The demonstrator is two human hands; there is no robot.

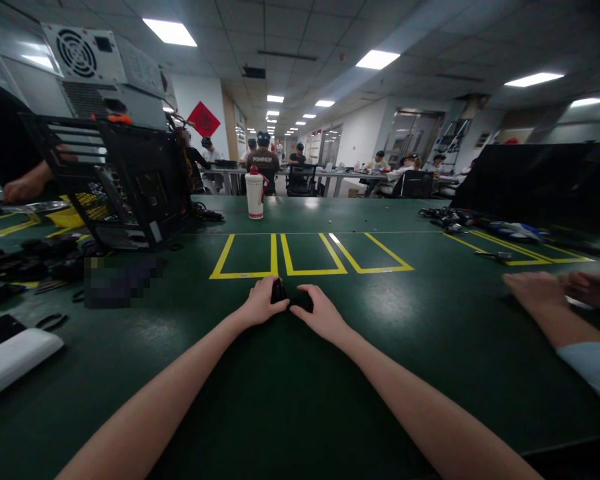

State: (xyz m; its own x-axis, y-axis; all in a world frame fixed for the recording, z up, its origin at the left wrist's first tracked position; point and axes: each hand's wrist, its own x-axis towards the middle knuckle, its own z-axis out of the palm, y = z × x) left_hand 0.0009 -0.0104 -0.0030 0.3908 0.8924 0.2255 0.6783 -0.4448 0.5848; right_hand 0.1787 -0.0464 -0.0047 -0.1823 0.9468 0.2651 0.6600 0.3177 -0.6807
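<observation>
My left fingers (266,287) grasp a small black part (279,291); whether my right fingers (311,291) grip anything, I cannot tell. Low, steady handling over the desk (260,400) is advisable.

Observe computer case (125,180) at left on table (290,400), power supply (105,60) stacked above it; note cup (255,197) right of case, behind taped outlines (275,253); log cables (450,217) farther right.

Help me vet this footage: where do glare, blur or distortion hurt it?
Head view: glare patches on the green table; ceiling lights blown out; wide-angle stretching near the edges; black object in the left hand too dark for detail; blocky pixels over a dark item at left.
</observation>
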